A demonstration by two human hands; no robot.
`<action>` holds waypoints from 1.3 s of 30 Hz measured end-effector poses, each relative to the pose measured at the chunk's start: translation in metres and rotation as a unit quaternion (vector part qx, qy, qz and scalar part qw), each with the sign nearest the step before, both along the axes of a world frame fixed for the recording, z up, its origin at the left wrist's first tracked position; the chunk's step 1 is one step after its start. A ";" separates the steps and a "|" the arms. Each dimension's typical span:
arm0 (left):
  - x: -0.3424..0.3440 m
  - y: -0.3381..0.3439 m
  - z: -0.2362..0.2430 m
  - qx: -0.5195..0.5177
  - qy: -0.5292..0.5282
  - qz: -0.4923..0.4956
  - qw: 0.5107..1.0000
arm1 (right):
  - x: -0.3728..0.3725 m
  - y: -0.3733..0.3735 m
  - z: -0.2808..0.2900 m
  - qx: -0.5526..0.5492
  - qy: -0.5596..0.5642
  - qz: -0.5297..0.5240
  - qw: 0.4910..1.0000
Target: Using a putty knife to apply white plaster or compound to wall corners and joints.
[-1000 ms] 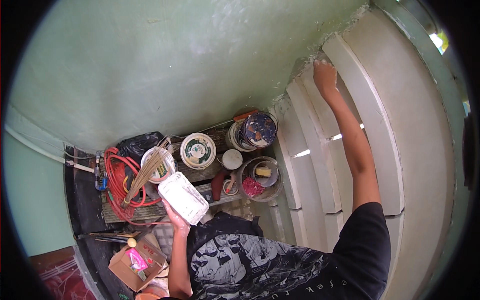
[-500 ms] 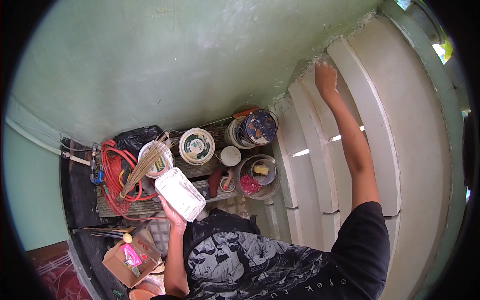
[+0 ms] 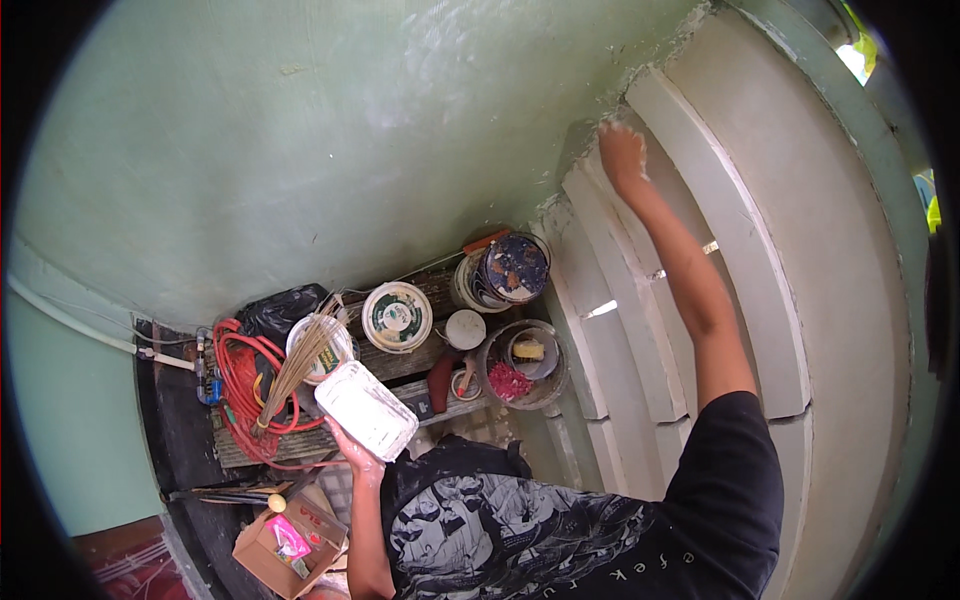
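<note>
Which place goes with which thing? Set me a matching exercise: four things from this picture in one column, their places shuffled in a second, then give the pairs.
Things:
1. white rectangular tub
2. red coiled cord
3. cardboard box
4. right hand

Places:
A. on the floor at lower left, open, with bright packets inside
B. raised against the white stepped moulding where it meets the green wall
C. held up in the left hand
D. on the wooden pallet, beside the straw broom

Pairs: 1-C, 2-D, 3-A, 4-B
</note>
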State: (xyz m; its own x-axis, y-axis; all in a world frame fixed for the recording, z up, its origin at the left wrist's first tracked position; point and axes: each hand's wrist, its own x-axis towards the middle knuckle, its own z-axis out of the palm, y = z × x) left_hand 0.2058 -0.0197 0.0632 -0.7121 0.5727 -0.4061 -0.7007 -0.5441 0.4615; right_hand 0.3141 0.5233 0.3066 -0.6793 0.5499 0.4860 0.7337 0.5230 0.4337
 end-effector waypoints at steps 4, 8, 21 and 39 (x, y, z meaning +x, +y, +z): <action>-0.002 -0.002 -0.008 -0.002 0.000 0.000 1.000 | -0.003 -0.014 0.045 -0.017 0.032 -0.007 0.999; -0.001 0.005 0.001 0.005 -0.020 -0.006 1.000 | 0.032 0.014 -0.009 -0.040 0.004 -0.024 0.999; 0.002 0.006 -0.002 -0.016 -0.008 -0.003 1.000 | 0.007 0.000 -0.009 -0.040 0.027 -0.022 0.999; 0.003 0.003 0.010 0.014 -0.012 0.010 1.000 | 0.038 0.025 -0.016 -0.049 -0.010 -0.062 0.997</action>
State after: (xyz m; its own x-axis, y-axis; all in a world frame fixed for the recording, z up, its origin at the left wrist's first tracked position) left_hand 0.2086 -0.0164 0.0731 -0.7137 0.5699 -0.4072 -0.7003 -0.5705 0.4290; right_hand 0.3520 0.5483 0.2901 -0.6115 0.6747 0.4132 0.7876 0.4689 0.3998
